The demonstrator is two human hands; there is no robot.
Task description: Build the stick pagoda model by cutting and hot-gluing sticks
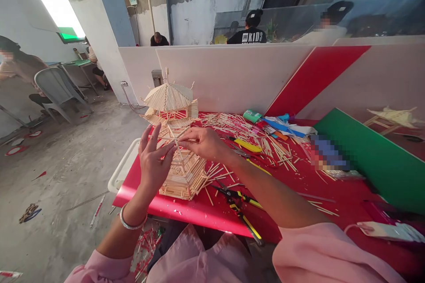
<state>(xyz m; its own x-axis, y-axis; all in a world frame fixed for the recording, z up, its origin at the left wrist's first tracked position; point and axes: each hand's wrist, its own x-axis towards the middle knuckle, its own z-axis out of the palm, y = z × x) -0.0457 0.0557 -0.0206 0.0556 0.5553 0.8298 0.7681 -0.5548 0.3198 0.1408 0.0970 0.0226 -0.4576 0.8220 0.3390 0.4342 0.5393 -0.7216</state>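
A pagoda model (pixel 168 97) built of thin wooden sticks stands at the near left of the red-covered table. Its roof is pointed, and its wider lower tiers (pixel 186 172) reach toward the table edge. In front of its middle is a small spoked frame of sticks (pixel 179 152). My left hand (pixel 154 159), a bracelet at its wrist, pinches the frame's left side between thumb and finger. From the right, my right hand (pixel 204 143) pinches the same frame near its centre. Fingers partly hide the frame, and I cannot tell whether it touches the model behind.
Black-and-yellow pliers (pixel 237 205) lie right of the model, near the table edge. Behind them are a yellow-handled cutter (pixel 247 145) and many loose sticks (pixel 222 126). A green board (pixel 365 159) leans at right. White partitions (pixel 226 77) border the back; several people sit beyond.
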